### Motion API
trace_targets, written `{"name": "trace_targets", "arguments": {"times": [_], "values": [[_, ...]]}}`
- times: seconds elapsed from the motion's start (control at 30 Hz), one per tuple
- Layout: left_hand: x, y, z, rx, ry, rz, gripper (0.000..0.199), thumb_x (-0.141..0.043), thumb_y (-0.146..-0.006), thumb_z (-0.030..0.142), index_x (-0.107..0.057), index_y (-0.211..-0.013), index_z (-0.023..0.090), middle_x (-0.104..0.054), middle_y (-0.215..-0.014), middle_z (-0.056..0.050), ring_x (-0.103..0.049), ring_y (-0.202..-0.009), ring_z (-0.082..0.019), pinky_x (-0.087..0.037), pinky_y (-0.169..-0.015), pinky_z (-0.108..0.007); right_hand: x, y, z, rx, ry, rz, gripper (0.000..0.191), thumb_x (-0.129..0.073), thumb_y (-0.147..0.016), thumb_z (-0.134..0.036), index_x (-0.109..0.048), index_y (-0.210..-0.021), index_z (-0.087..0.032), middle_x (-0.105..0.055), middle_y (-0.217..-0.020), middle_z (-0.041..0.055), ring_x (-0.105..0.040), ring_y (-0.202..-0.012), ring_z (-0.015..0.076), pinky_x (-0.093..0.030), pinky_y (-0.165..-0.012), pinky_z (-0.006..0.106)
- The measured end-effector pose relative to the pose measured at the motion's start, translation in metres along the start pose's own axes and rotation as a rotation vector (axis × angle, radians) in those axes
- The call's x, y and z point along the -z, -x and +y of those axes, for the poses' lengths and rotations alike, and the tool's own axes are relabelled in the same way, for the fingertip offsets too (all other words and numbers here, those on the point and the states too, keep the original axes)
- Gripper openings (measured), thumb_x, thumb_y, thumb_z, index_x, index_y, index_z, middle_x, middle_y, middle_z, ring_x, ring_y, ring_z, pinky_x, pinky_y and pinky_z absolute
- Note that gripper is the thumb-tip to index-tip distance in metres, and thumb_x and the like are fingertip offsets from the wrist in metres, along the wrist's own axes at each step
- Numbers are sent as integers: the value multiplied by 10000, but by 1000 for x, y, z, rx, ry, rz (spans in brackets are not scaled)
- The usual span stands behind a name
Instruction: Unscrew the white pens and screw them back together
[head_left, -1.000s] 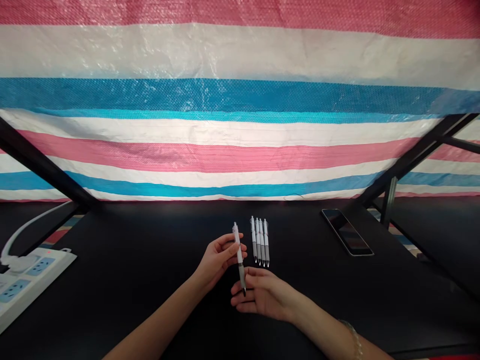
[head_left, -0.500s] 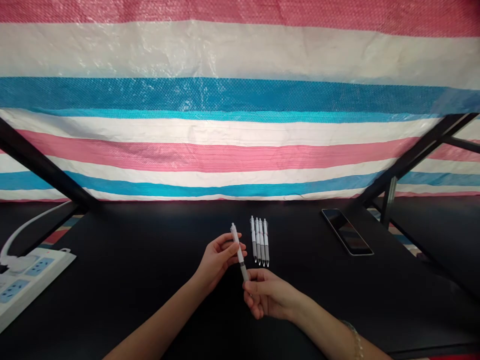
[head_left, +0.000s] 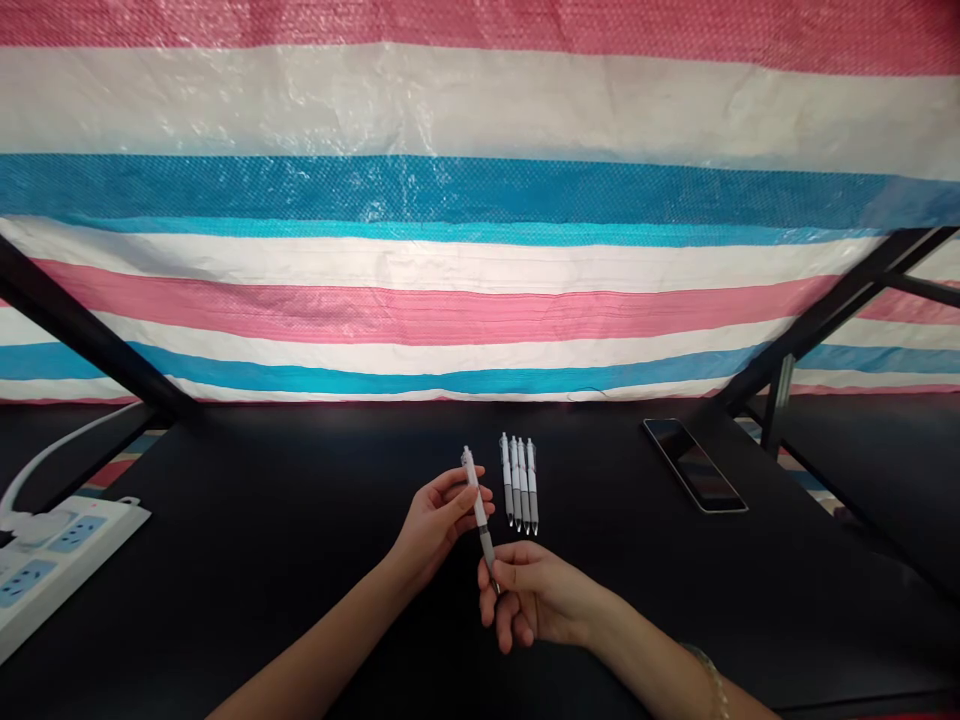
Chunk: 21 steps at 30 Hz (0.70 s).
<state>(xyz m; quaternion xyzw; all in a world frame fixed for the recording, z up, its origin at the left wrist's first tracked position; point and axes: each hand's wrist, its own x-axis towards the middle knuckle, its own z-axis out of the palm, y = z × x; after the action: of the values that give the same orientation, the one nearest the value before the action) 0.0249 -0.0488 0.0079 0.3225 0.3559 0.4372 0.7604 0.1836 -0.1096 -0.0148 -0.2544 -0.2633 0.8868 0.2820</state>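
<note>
Left hand [head_left: 435,518] holds white click pen [head_left: 481,516] mid-barrel. Right hand [head_left: 546,592] pinches its grey grip near the tip.

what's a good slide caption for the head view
Left hand holds a white pen, right hand at its tip end; four similar pens lie nearby.

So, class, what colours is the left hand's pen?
The pen is mainly white, grey lower down: head view.

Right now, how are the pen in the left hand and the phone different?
The pen is white and gray; the phone is mostly black. The pen is thin, while the phone is wider. The left hand holds the pen; the phone lies on the table. Both are longer than wide.
</note>
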Motion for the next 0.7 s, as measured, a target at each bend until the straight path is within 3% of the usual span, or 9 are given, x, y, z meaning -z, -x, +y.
{"name": "trace_targets", "arguments": {"times": [0.13,0.37,0.7], "values": [[1,-2,1,-15,21,63,318,-761,-688,200,-665,-987,148,-705,-769,-46,-664,-688,-138,-537,-662,-218,2,-1,1,-14,28,53,272,-717,-711,-271,-512,-797,-115,-651,-589,26,-610,-431,111,-322,-309,111],[16,-15,18,-121,120,221,262,-733,-720,168,-674,-975,155,-705,-785,-36,-670,-696,-119,-545,-636,-172,0,0,2,-68,63,20,282,-714,-695,-299,-500,-758,-126,-645,-547,23,-584,-380,110,-329,-283,114],[13,-12,13,-97,110,201,250,-731,-725,173,-663,-964,137,-701,-778,-50,-671,-691,-127,-550,-620,-175,0,0,0,-60,80,7,273,-709,-693,-279,-503,-782,-123,-643,-548,19,-572,-373,108,-362,-301,128]]}}
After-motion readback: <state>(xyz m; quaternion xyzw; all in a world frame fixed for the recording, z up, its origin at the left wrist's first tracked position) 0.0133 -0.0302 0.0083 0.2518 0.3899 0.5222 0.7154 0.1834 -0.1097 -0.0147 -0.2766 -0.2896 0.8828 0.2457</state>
